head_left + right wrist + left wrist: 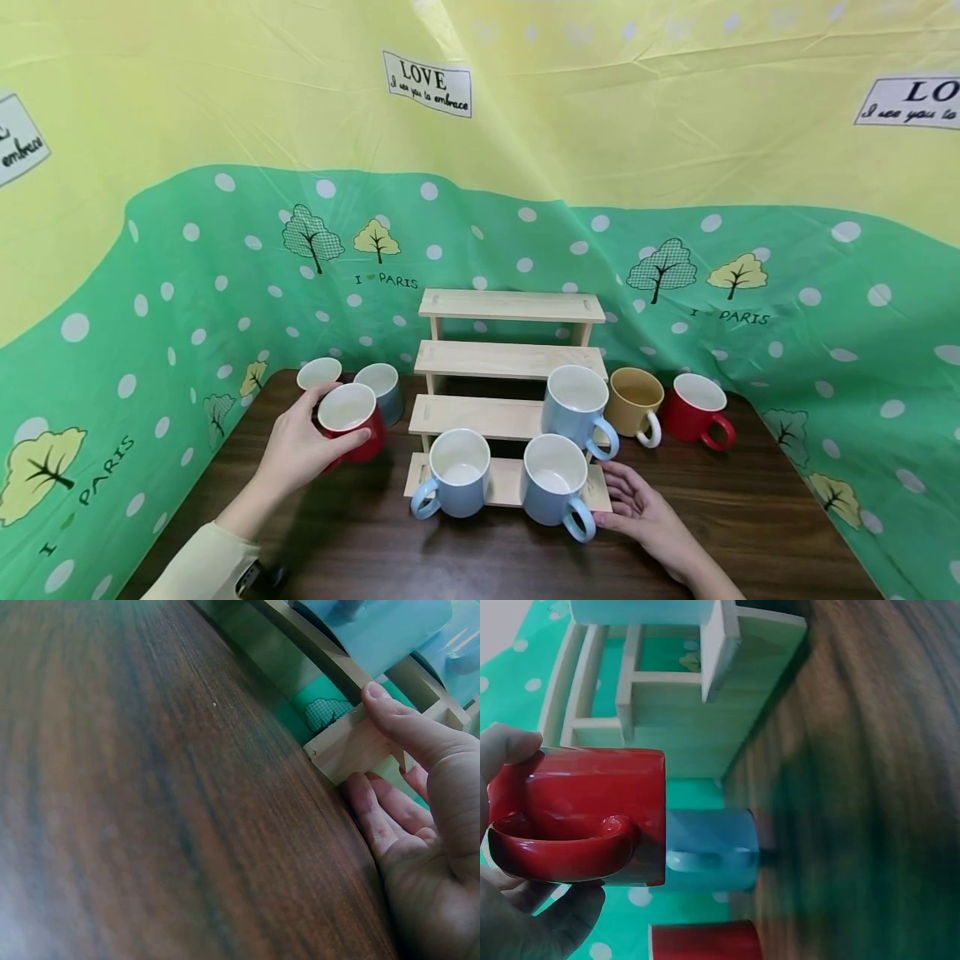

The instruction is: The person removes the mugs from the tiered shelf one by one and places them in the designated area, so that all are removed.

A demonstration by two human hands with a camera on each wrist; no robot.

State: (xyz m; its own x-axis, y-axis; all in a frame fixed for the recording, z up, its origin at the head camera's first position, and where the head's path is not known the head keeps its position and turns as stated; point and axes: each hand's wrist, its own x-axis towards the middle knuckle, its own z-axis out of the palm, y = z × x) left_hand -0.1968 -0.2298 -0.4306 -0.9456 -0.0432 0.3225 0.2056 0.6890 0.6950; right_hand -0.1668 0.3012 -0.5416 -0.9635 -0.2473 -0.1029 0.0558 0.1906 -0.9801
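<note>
In the head view my left hand (296,446) grips a red mug (373,443) round its body, left of a wooden stepped rack (472,417). The left wrist view shows this mug's handle (562,851) and the mug off the table. At the rack's lower right end is my right hand (648,518); in the right wrist view its thumb (397,716) lies on the step's end and its fingers curl behind the side panel. Two light blue mugs, left (459,479) and right (553,483), stand on the lowest step, and another blue mug (573,404) on the step above.
Behind my left hand stand a blue mug (386,400) and a partly hidden mug (318,371), apparently the red one (705,941) in the left wrist view. A yellow mug (626,412) and a red mug (686,421) stand right of the rack on the dark wooden table (450,567).
</note>
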